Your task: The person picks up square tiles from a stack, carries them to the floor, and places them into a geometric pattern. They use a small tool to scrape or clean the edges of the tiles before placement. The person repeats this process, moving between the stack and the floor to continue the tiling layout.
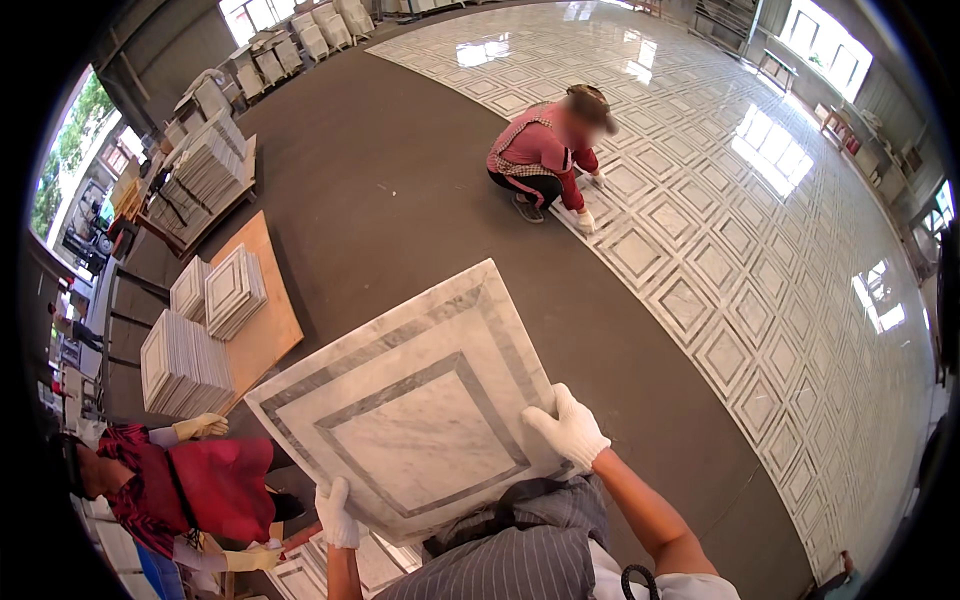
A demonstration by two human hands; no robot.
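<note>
While I carry it flat in front of my chest, the square marble tile [420, 400] with its grey inlaid frames hangs above the dark floor [400, 190], tilted a little, one corner pointing away from me. My right hand [568, 430], in a white glove, lies over the near right edge with its fingers [545, 420] spread on the top face and curled at the rim. My left hand [335, 515], gloved too, grips the near left edge from below, fingers pressed together and pointing up along the side. Both holds sit on the one near side, so the far corner has nothing under it; I judge the slab could tip forward and slip through the gloves, and a corner striking the floor would likely chip. Just below me on the left a person in a red top [200, 485] bends over more tiles [300, 575], close enough that a drop could hit them. Stacks of tiles [185, 365] stand on a board [265, 330] beyond. Farther off, a crouching person [545, 155] works at the edge of the laid patterned floor [740, 250].
</note>
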